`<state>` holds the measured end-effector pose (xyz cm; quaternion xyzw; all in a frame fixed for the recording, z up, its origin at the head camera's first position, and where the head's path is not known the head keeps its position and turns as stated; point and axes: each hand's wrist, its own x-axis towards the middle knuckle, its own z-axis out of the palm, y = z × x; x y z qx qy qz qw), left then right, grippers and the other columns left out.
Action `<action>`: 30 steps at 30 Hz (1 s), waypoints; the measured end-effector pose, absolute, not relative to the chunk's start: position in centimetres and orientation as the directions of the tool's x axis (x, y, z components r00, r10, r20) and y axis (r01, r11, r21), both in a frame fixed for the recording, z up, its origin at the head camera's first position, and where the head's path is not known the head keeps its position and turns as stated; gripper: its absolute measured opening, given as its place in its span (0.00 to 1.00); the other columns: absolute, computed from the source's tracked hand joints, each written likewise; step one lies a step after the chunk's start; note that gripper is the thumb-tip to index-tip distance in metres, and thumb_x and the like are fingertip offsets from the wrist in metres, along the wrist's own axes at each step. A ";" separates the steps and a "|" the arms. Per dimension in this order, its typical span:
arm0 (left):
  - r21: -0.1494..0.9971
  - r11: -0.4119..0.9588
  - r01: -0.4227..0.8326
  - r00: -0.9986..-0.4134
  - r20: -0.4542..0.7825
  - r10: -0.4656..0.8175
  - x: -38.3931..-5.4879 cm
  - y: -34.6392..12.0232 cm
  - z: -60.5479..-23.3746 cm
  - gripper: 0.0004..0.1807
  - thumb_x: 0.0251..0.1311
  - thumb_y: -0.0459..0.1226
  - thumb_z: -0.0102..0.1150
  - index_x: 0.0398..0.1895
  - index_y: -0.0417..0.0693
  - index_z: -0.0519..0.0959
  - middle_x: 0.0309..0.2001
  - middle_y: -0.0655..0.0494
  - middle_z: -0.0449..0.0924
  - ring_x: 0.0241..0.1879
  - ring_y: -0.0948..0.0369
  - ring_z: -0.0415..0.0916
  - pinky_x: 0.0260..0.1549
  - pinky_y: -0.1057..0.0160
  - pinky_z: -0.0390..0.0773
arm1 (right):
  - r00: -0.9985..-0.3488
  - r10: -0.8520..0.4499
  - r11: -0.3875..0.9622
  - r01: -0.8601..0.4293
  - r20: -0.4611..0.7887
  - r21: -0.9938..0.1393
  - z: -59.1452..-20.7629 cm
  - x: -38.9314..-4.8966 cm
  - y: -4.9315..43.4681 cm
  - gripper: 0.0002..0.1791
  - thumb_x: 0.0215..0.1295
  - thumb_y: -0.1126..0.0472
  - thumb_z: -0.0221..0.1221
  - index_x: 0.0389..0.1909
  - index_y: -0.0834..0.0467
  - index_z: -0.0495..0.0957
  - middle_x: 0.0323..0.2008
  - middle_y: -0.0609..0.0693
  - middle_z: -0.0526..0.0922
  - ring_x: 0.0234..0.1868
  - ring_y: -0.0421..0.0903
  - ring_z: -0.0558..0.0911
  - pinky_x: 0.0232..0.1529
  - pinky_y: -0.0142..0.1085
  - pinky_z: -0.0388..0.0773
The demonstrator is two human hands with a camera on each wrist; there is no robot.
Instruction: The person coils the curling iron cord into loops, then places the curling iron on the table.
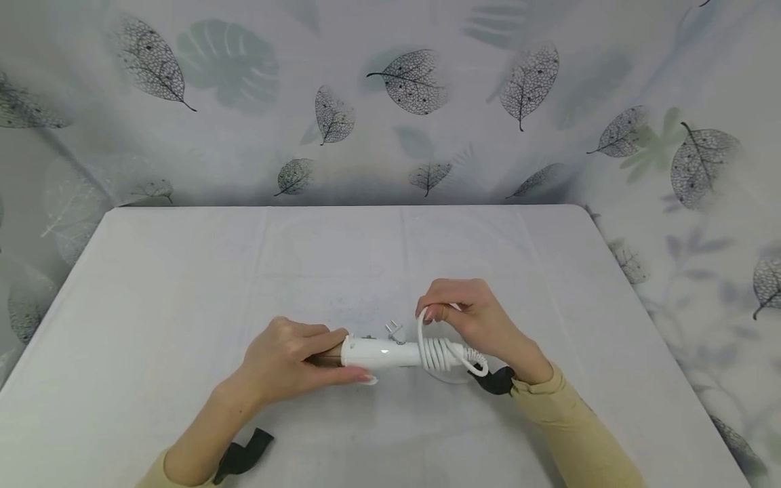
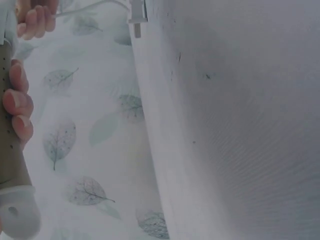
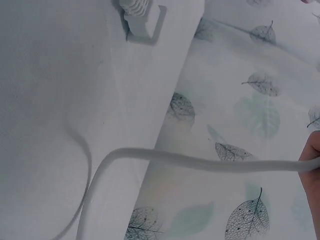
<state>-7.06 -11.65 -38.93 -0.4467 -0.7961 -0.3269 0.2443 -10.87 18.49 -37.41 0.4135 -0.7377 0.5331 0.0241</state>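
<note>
A white-handled curling iron (image 1: 384, 354) lies crosswise between the hands in the head view. My left hand (image 1: 274, 359) grips its tan barrel, the thumb reaching along the handle. In the left wrist view the barrel (image 2: 14, 160) shows small dark holes and ends in a white tip (image 2: 20, 215). White cord (image 1: 436, 354) is wound in several loops round the handle's right end. My right hand (image 1: 472, 312) pinches a raised length of this cord between thumb and fingers. A two-prong plug (image 1: 395, 332) shows just behind the handle.
The white-covered table (image 1: 183, 285) extends around the hands, its far edge against a leaf-patterned backdrop (image 1: 378, 149). Dark straps (image 1: 244, 454) hang at both wrists. Tan sleeves (image 1: 573, 427) cover the forearms.
</note>
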 end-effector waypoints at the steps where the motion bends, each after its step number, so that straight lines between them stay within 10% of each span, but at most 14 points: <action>1: 0.302 0.393 0.868 -0.484 0.689 0.539 -7.1 -11.6 -38.9 0.22 0.58 0.61 0.65 0.26 0.54 0.78 0.14 0.69 0.63 0.14 0.76 0.52 0.16 0.80 0.50 | -0.669 -0.573 0.093 -0.627 0.473 -0.774 -37.4 -10.9 18.5 0.06 0.62 0.73 0.63 0.37 0.62 0.84 0.28 0.51 0.83 0.28 0.43 0.78 0.32 0.31 0.77; 17: 0.288 0.499 0.817 -0.504 0.776 0.379 -7.1 -11.6 -38.7 0.23 0.59 0.61 0.63 0.24 0.54 0.77 0.13 0.67 0.63 0.13 0.74 0.52 0.14 0.79 0.49 | -0.739 -0.534 0.204 -0.584 0.410 -0.786 -37.7 -10.4 17.9 0.10 0.64 0.79 0.58 0.42 0.67 0.83 0.30 0.53 0.84 0.29 0.36 0.75 0.31 0.29 0.74; 24: 0.414 0.540 0.733 -0.630 0.714 0.307 -6.9 -11.5 -38.8 0.24 0.59 0.61 0.63 0.21 0.54 0.78 0.13 0.67 0.64 0.15 0.75 0.52 0.14 0.79 0.49 | -0.868 -0.466 0.339 -0.353 0.171 -0.872 -37.8 -10.1 17.3 0.12 0.66 0.80 0.50 0.35 0.65 0.81 0.23 0.55 0.80 0.25 0.39 0.75 0.29 0.32 0.73; 30: 0.460 0.614 0.642 -0.711 0.657 0.251 -7.0 -11.5 -39.0 0.26 0.58 0.64 0.61 0.23 0.53 0.82 0.13 0.68 0.64 0.14 0.74 0.54 0.14 0.77 0.51 | -0.835 -0.485 0.376 -0.466 0.259 -0.801 -38.0 -9.9 16.8 0.07 0.66 0.76 0.57 0.31 0.64 0.81 0.20 0.48 0.78 0.24 0.39 0.73 0.27 0.31 0.71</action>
